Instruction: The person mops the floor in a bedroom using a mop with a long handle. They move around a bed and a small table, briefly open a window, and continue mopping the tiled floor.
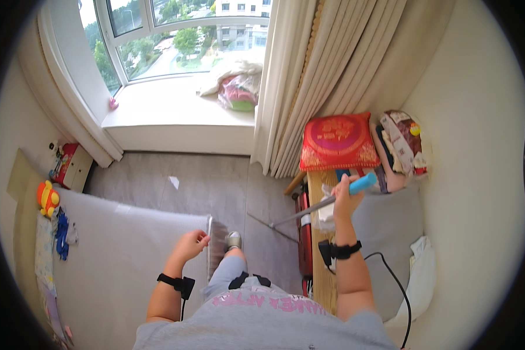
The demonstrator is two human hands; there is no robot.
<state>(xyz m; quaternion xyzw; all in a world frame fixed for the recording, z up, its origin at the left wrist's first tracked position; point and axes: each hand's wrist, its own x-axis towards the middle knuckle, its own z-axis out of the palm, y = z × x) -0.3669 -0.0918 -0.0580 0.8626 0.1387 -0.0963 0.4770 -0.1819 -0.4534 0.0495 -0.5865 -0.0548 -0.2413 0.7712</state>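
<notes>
My right hand (pixel 347 201) is wrapped round the blue grip of a long-handled floor tool (pixel 318 205). Its grey pole slants down to the left and ends in a thin, dark crossbar on the floor beside the wooden bench; whether it is a mop or a squeegee I cannot tell. Over the corner of the bed (pixel 128 262) hangs my left hand (pixel 191 245), its fingers curled in with nothing visible in them. A white scrap (pixel 174 182) lies on the grey tiled floor (pixel 140 172) toward the window.
At right, a wooden bench (pixel 326 286) bears a red cushion (pixel 339 143), bags and cloths, with a red case (pixel 304 233) beneath. A small cabinet (pixel 76 169) and orange plush toy (pixel 48 199) are at left. Long curtains (pixel 291 93) flank the window sill (pixel 163 108). A cable (pixel 399 286) trails from my right wrist.
</notes>
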